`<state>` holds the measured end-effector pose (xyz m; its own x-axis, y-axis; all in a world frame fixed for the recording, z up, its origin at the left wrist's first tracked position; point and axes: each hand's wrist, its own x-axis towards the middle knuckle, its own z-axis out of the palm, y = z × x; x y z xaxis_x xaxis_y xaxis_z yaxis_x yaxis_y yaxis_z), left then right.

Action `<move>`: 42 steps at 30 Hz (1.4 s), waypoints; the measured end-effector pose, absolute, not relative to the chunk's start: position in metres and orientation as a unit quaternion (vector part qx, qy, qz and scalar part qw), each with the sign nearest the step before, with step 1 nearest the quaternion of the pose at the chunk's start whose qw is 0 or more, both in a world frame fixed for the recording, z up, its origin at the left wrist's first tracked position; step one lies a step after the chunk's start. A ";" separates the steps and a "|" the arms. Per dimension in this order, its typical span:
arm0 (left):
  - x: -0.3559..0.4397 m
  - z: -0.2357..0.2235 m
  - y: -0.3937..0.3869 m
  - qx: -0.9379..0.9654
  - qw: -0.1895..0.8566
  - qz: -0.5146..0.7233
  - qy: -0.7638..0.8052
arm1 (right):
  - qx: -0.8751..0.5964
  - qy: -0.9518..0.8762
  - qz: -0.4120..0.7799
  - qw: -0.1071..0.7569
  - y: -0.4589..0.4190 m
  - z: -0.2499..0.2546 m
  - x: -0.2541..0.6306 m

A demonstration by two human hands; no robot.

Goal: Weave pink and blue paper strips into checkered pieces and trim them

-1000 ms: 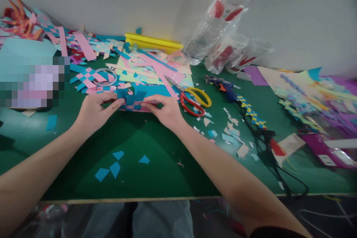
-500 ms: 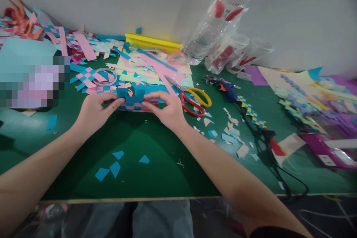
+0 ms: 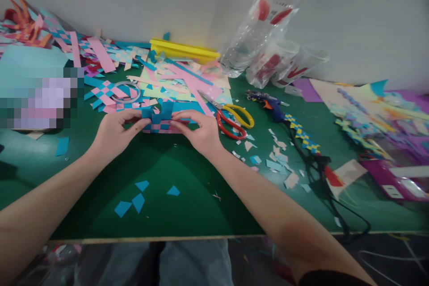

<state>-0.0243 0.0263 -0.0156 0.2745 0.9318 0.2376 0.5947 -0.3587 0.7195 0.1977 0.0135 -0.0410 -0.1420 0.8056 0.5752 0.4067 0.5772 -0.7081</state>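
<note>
A small woven paper piece point(image 3: 160, 124) in blue and pink checks is held between my two hands, just above the green table point(image 3: 187, 214). Two blue strip ends stick up from its top edge. My left hand point(image 3: 118, 132) pinches its left end between thumb and fingers. At the other end, my right hand point(image 3: 199, 130) grips it the same way. Scissors point(image 3: 234, 120) with one red and one yellow handle lie right beside my right hand. Behind my left hand, a roll of tape point(image 3: 126, 92) rests on another woven piece point(image 3: 106, 91).
Paper strips point(image 3: 187, 80) pile up behind, before a yellow tray point(image 3: 184, 51). A glue gun point(image 3: 273, 109) with its cord, plastic cups point(image 3: 298, 65) and paper scraps point(image 3: 278, 156) occupy the right. Blue scraps point(image 3: 138, 203) lie near the front edge. A blurred-out object point(image 3: 47, 103) is at left.
Both hands keep their grip in almost the same place. The woven piece's blue strip ends have shifted and tilted slightly.
</note>
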 end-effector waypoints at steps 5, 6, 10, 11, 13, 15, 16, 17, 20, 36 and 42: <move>-0.024 -0.016 0.027 0.768 0.234 0.321 0.503 | -0.430 -0.727 0.195 0.499 0.014 -0.042 0.197; -0.024 -0.016 0.027 0.769 0.228 0.320 0.504 | -0.438 -0.724 0.196 0.495 0.014 -0.042 0.197; -0.025 -0.016 0.027 0.772 0.220 0.318 0.504 | -0.454 -0.721 0.200 0.484 0.015 -0.040 0.197; -0.026 -0.017 0.027 0.773 0.220 0.316 0.505 | -0.452 -0.721 0.201 0.485 0.015 -0.040 0.197; -0.026 -0.017 0.027 0.771 0.221 0.315 0.507 | -0.448 -0.721 0.205 0.487 0.014 -0.040 0.197; -0.026 -0.018 0.028 0.764 0.223 0.335 0.504 | -0.447 -0.722 0.211 0.484 0.014 -0.040 0.197; -0.026 -0.018 0.028 0.761 0.232 0.349 0.495 | -0.448 -0.723 0.213 0.481 0.014 -0.040 0.197; -0.025 -0.019 0.028 0.759 0.246 0.366 0.480 | -0.449 -0.723 0.216 0.478 0.014 -0.040 0.197; -0.023 -0.021 0.029 0.755 0.307 0.401 0.418 | -0.453 -0.722 0.219 0.475 0.014 -0.040 0.197; -0.026 -0.026 0.025 0.754 0.246 0.382 0.474 | -0.365 -0.757 0.202 0.503 0.007 -0.040 0.189; -0.026 -0.028 0.025 0.745 0.253 0.390 0.478 | -0.355 -0.769 0.187 0.498 0.009 -0.042 0.191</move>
